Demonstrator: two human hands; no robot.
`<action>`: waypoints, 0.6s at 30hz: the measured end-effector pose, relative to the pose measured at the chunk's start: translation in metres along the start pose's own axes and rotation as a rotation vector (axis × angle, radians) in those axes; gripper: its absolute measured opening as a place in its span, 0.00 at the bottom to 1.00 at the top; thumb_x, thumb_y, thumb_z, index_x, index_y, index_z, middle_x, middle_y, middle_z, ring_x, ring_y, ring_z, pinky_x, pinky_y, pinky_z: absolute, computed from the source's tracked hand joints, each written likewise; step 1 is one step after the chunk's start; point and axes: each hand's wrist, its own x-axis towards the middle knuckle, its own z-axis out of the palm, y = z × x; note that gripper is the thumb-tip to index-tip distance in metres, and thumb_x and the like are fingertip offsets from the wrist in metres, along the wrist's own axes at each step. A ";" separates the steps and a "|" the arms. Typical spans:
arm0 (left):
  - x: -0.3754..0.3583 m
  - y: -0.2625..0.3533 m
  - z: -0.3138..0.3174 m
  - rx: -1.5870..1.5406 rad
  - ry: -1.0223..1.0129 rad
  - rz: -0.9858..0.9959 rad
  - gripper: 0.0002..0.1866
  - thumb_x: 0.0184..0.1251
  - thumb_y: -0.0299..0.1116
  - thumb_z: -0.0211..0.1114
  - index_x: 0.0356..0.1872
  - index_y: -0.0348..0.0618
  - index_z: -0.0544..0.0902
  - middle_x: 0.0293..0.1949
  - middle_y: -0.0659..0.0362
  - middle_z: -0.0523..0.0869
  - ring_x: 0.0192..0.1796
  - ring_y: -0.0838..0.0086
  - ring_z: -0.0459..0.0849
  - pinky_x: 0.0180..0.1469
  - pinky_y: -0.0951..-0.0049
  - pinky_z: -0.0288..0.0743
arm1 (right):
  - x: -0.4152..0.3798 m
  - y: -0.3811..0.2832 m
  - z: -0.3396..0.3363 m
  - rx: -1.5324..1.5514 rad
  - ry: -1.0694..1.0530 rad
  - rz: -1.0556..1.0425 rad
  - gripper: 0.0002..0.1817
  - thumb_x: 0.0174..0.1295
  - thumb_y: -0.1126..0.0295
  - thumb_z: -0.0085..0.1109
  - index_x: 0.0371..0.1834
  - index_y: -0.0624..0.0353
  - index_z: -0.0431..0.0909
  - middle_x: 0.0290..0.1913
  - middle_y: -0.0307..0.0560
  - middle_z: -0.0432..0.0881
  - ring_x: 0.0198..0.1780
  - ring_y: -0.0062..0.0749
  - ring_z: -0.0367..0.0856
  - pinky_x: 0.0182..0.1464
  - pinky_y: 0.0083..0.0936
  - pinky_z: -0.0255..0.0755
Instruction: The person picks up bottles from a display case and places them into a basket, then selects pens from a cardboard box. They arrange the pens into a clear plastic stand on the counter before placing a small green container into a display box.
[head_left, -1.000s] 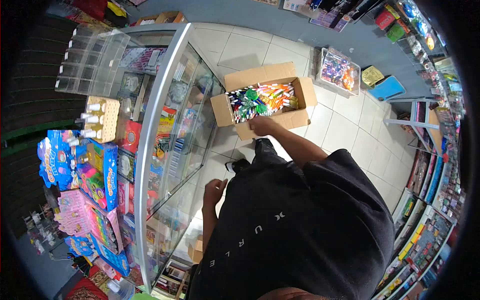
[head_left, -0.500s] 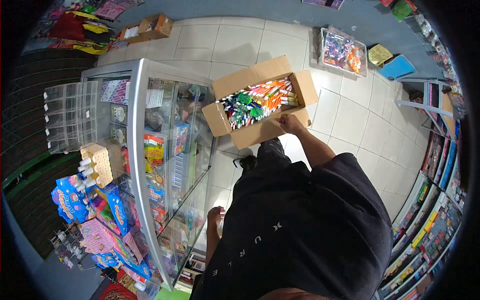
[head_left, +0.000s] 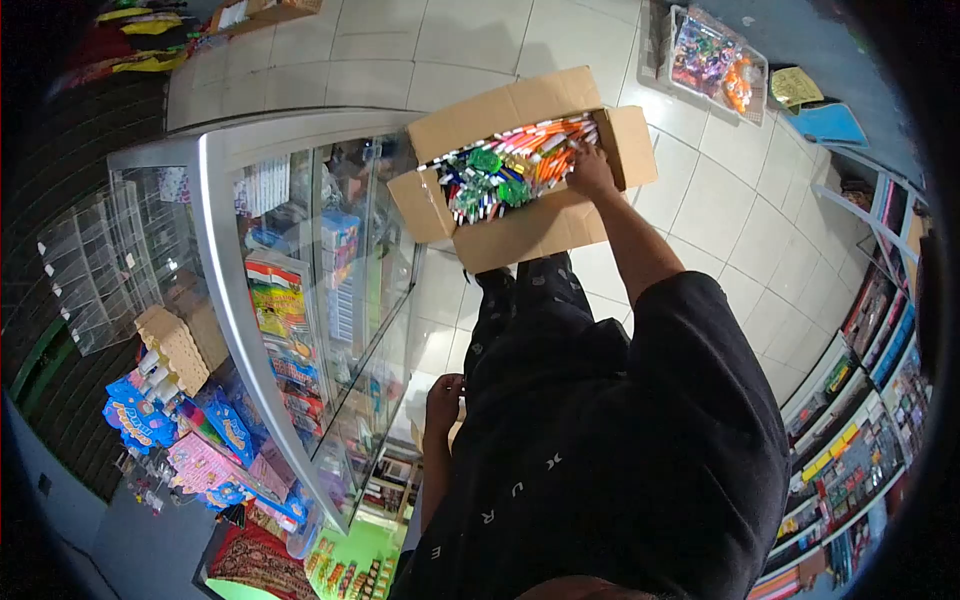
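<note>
An open cardboard box (head_left: 530, 236) with its flaps spread is full of pens (head_left: 548, 150) in several colours, many of them orange with white ends. Green plastic-wrapped bundles (head_left: 486, 160) lie among them. My right hand (head_left: 592, 172) reaches into the box's right end, its curled fingers among the pens; what the fingertips pinch is hidden. Down by my side, next to the glass display case, hangs my left hand (head_left: 443, 400), with fingers curled. Something small and pale shows at its fingertips, too small to name.
A tall glass display case (head_left: 215, 240) stands close on the left, with colourful toy packs (head_left: 205, 450) beyond it. A plastic basket (head_left: 765, 95) of packaged goods sits by the back wall. Stocked shelves (head_left: 850, 440) line the right side. Pale tiles (head_left: 700, 190) cover the floor.
My right hand has moved from the box's near flap into the box, onto the pens at the right end. My left hand stays low at my side. The view has shifted slightly.
</note>
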 end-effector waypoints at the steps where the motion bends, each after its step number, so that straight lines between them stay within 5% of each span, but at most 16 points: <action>1: -0.003 0.002 0.000 0.039 0.000 -0.013 0.13 0.75 0.37 0.58 0.46 0.35 0.80 0.38 0.56 0.86 0.40 0.73 0.85 0.45 0.71 0.79 | -0.005 -0.013 -0.026 0.032 -0.001 0.069 0.22 0.50 0.65 0.64 0.52 0.42 0.81 0.69 0.50 0.64 0.68 0.54 0.64 0.61 0.49 0.72; 2: -0.003 -0.008 -0.002 0.007 0.003 -0.143 0.14 0.75 0.37 0.57 0.47 0.35 0.80 0.40 0.55 0.86 0.40 0.71 0.85 0.46 0.71 0.78 | 0.002 -0.010 -0.026 -0.073 -0.119 0.081 0.29 0.51 0.62 0.65 0.61 0.34 0.77 0.75 0.48 0.57 0.69 0.55 0.63 0.64 0.51 0.70; 6: -0.003 -0.058 -0.010 -0.008 -0.028 -0.248 0.14 0.75 0.38 0.57 0.48 0.35 0.79 0.39 0.54 0.87 0.37 0.72 0.86 0.41 0.74 0.77 | 0.019 -0.004 -0.020 -0.284 -0.327 0.099 0.35 0.56 0.55 0.63 0.70 0.28 0.66 0.78 0.43 0.52 0.74 0.53 0.56 0.65 0.58 0.66; 10: -0.012 -0.051 -0.011 -0.067 0.010 -0.237 0.14 0.75 0.37 0.57 0.48 0.36 0.80 0.38 0.55 0.87 0.37 0.75 0.85 0.38 0.74 0.75 | 0.012 -0.018 -0.043 -0.215 -0.418 0.147 0.31 0.61 0.60 0.53 0.71 0.46 0.67 0.80 0.43 0.49 0.78 0.47 0.50 0.71 0.56 0.59; 13: -0.012 -0.039 -0.006 -0.040 0.020 -0.298 0.14 0.75 0.36 0.56 0.48 0.35 0.79 0.38 0.55 0.87 0.38 0.75 0.84 0.40 0.75 0.75 | 0.010 -0.021 -0.045 -0.235 -0.380 0.124 0.29 0.63 0.64 0.51 0.70 0.52 0.67 0.79 0.44 0.53 0.77 0.49 0.53 0.71 0.52 0.61; 18: -0.004 -0.083 -0.003 -0.152 -0.036 -0.256 0.18 0.74 0.40 0.57 0.53 0.36 0.77 0.42 0.53 0.87 0.41 0.68 0.86 0.45 0.67 0.79 | 0.027 0.034 0.014 -0.024 0.012 -0.175 0.23 0.58 0.73 0.51 0.59 0.58 0.73 0.66 0.51 0.71 0.66 0.50 0.71 0.63 0.39 0.72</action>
